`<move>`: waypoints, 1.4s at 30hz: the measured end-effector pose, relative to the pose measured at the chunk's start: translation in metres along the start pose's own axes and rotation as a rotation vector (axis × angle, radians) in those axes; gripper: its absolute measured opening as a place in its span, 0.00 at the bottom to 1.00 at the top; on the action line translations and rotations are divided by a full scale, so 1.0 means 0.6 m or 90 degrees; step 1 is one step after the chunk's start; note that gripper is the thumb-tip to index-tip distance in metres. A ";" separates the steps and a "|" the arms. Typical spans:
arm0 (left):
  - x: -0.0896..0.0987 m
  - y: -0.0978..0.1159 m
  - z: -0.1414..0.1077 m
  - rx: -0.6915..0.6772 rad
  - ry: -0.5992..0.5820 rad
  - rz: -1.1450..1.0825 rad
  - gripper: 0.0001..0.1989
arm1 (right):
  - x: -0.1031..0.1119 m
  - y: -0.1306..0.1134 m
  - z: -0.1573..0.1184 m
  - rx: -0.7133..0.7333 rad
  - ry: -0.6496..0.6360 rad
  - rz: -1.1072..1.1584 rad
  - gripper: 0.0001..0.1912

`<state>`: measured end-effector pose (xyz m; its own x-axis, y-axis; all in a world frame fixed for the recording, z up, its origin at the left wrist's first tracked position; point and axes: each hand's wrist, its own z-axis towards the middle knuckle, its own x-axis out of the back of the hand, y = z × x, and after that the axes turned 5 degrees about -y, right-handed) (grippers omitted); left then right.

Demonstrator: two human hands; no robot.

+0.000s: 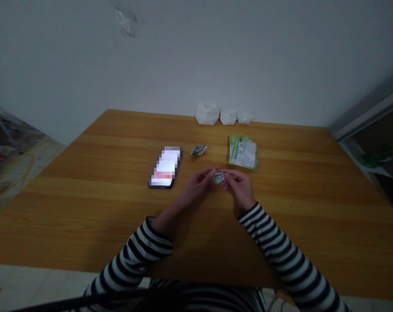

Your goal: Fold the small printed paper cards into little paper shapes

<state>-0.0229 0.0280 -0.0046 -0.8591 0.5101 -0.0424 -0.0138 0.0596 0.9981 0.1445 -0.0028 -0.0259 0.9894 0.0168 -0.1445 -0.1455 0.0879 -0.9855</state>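
Observation:
My left hand [196, 184] and my right hand [239, 187] meet above the wooden table [95, 190], pinching a small folded piece of green-and-white printed paper [219, 177] between their fingertips. Much of that piece is hidden by my fingers. Just beyond my hands lies a similar folded paper piece [199, 150]. To the right of it is a stack of green-and-white printed sheets [243, 152], nearest my right hand. A smartphone [165, 167] with a lit, pixelated screen lies nearest my left hand.
Several white folded paper shapes [207, 113] stand along the far table edge against the white wall [196, 56]. A patterned plastic-covered object [11, 156] sits beyond the left edge. A shelf with green items [378, 156] lies to the right.

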 end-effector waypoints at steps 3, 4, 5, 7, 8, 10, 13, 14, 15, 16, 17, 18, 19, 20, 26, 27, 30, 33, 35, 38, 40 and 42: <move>0.000 -0.002 -0.001 -0.131 0.034 0.176 0.22 | -0.003 0.006 -0.002 -0.008 0.008 0.031 0.15; 0.001 -0.003 -0.002 -0.146 0.043 0.210 0.21 | -0.004 0.007 -0.002 -0.012 0.005 0.031 0.15; 0.002 -0.004 -0.003 -0.151 0.048 0.233 0.20 | -0.006 0.008 -0.003 -0.013 0.006 0.027 0.16; 0.003 -0.006 -0.005 -0.151 0.060 0.261 0.19 | -0.010 0.008 -0.005 -0.008 0.023 0.014 0.15; 0.003 -0.008 -0.007 -0.146 0.062 0.276 0.19 | -0.013 0.008 -0.005 -0.002 0.035 0.007 0.14; 0.001 -0.011 -0.009 -0.134 0.070 0.312 0.18 | -0.017 0.008 -0.006 0.011 0.062 -0.003 0.11; -0.005 -0.013 -0.013 -0.121 0.083 0.344 0.15 | -0.024 0.010 -0.009 0.007 0.089 -0.004 0.08; -0.007 -0.013 -0.014 -0.123 0.088 0.344 0.15 | -0.025 0.011 -0.009 0.001 0.092 -0.003 0.09; -0.008 -0.013 -0.015 -0.129 0.092 0.341 0.15 | -0.025 0.011 -0.010 -0.005 0.091 -0.002 0.09; -0.008 -0.012 -0.016 -0.134 0.097 0.340 0.16 | -0.024 0.011 -0.010 -0.011 0.085 -0.001 0.10; -0.007 -0.011 -0.016 -0.139 0.101 0.340 0.17 | -0.021 0.009 -0.010 -0.016 0.074 -0.003 0.11; -0.006 -0.010 -0.017 -0.144 0.105 0.342 0.18 | -0.018 0.007 -0.010 -0.018 0.059 -0.010 0.12; -0.004 -0.008 -0.017 -0.147 0.105 0.347 0.18 | -0.012 0.004 -0.009 -0.014 0.043 -0.023 0.12; -0.002 -0.007 -0.017 -0.149 0.102 0.353 0.19 | -0.006 0.000 -0.008 -0.004 0.027 -0.044 0.12; 0.004 0.001 -0.018 -0.156 0.013 0.382 0.14 | 0.022 -0.017 -0.001 0.091 -0.035 -0.185 0.10; 0.003 0.002 -0.018 -0.155 0.009 0.385 0.12 | 0.023 -0.018 -0.001 0.090 -0.038 -0.181 0.10; -0.002 0.003 -0.019 -0.175 0.023 0.380 0.08 | 0.022 -0.017 -0.003 0.075 -0.030 -0.144 0.09; -0.005 0.001 -0.018 -0.220 0.045 0.352 0.08 | 0.024 -0.016 -0.007 0.074 -0.034 -0.155 0.08; -0.005 -0.003 -0.017 -0.227 0.059 0.358 0.07 | 0.029 -0.016 -0.008 0.091 -0.050 -0.215 0.06; -0.004 -0.009 -0.015 -0.202 0.054 0.382 0.07 | 0.037 -0.016 -0.007 0.119 -0.084 -0.310 0.05; -0.003 -0.013 -0.014 -0.182 0.034 0.397 0.07 | 0.042 -0.017 -0.005 0.127 -0.120 -0.351 0.05; -0.001 -0.018 -0.013 -0.166 0.012 0.413 0.07 | 0.046 -0.019 -0.004 0.127 -0.156 -0.389 0.05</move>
<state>-0.0259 0.0204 -0.0150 -0.7442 0.3582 0.5638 0.3843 -0.4609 0.8000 0.1735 -0.0054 -0.0190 0.8678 0.1291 0.4798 0.4173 0.3350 -0.8448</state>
